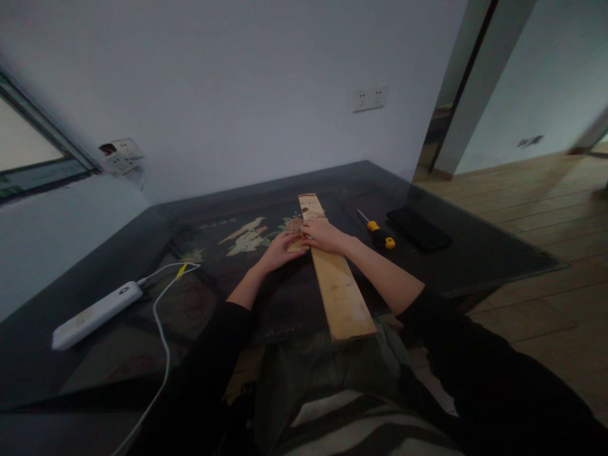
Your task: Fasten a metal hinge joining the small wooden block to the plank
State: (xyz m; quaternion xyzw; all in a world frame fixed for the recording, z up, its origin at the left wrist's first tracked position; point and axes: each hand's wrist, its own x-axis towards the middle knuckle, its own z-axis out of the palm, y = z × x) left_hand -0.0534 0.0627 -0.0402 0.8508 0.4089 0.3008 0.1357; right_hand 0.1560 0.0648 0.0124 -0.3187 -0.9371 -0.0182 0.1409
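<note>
Wooden plank: long, narrow, pale raw wood, flat face up. Lies lengthwise on dark glass-topped table, running away from the person; near end overhangs table edge above the lap, far end shows darker reddish marks. Grain faint; light is dim.

L hand: resting at plank's left edge, abt mid-length, fingers curled against the side. R hand: lying on top of plank, fingers bent down onto the face. Hands close together, fingertips nearly meeting over the wood; whether either grips sth small there, can't tell.

Just right of plank: screwdriver, yellow/black handle, w/ a black phone beside it. Far left on table: white power bank w/ white cable plugged in.
</note>
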